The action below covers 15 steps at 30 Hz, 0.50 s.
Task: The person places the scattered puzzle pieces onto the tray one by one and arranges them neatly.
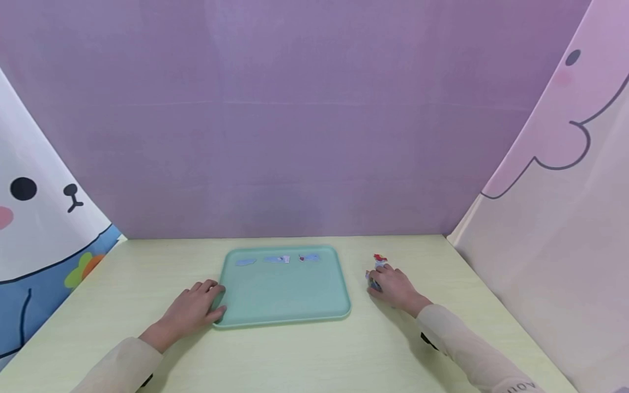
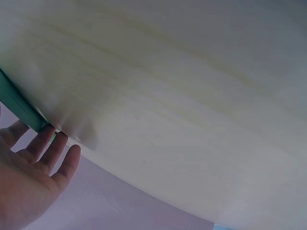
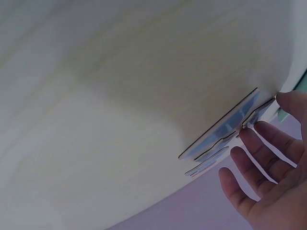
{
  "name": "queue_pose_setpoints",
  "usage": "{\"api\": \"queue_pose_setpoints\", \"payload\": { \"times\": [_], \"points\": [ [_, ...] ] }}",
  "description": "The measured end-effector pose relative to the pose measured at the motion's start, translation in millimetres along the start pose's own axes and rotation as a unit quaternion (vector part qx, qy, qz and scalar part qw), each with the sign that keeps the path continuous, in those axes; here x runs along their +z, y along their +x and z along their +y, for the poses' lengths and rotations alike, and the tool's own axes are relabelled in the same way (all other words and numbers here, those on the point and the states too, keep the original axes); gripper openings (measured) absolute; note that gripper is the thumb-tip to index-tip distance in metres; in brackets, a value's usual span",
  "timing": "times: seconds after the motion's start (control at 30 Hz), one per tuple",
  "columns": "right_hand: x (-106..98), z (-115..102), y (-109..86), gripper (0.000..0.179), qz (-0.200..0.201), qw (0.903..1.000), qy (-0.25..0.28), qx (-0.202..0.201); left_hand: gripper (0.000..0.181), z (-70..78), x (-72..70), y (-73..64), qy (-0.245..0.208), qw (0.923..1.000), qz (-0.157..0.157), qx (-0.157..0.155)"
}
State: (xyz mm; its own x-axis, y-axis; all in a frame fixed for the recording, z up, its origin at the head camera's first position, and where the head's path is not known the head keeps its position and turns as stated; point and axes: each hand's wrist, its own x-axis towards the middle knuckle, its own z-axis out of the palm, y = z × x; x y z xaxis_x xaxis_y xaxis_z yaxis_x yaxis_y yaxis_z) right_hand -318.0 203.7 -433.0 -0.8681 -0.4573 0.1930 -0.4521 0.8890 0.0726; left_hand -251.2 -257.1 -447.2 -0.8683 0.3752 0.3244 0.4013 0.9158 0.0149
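A pale green tray [image 1: 282, 297] lies on the table, with three thin bluish cutout pieces [image 1: 245, 262] in a row near its far edge. My left hand [image 1: 189, 308] rests on the tray's left rim, its fingers almost straight in the left wrist view. Right of the tray, my right hand [image 1: 395, 289] pinches a small patterned flat cutout piece [image 1: 375, 285] between thumb and fingertips. Just beyond those fingers lies another cutout with a red top [image 1: 380, 257]. The right wrist view shows blue flat pieces [image 3: 223, 124] close by the fingertips, partly overlapping; the palm hides some in the head view.
The light wooden table [image 1: 295, 357] runs back to a purple wall panel [image 1: 314, 136]. Side panels with cartoon prints stand at the left [image 1: 39, 229] and the right [image 1: 565, 229].
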Motion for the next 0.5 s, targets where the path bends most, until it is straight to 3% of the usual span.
{"api": "queue_pose_setpoints", "payload": {
  "times": [0.5],
  "points": [
    [-0.6,0.0,2.1,0.02,0.004,0.9993,0.03,0.021,0.039,-0.2,1.1,-0.2,0.001,1.0,0.004,-0.003]
  ]
}}
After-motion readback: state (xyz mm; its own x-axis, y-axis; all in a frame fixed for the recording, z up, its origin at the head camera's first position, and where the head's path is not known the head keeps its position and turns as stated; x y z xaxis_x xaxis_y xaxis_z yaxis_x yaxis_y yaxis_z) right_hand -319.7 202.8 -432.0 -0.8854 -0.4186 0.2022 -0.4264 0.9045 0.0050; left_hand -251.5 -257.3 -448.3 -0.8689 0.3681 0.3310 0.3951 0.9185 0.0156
